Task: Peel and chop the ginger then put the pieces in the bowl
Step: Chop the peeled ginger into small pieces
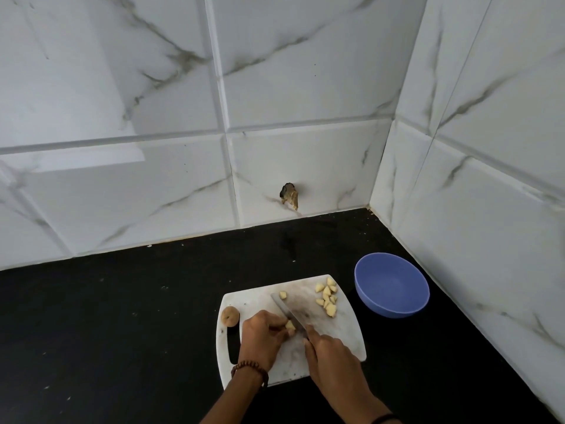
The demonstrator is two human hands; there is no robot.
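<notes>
Ginger chopping on white cutting board (345, 335).
Left hand (261, 341) pinches ginger piece (289, 326); right hand (330, 353) grips knife (290, 313), blade against the piece. Cut pieces (327, 296) piled at board's far right; blue bowl (393, 286) just beside.

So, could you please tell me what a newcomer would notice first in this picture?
The hands at bottom centre: the left hand pinches a ginger piece on the white board while the right hand grips the knife. The blue bowl right of the board is empty, and a chipped hole mars the wall behind.
</notes>
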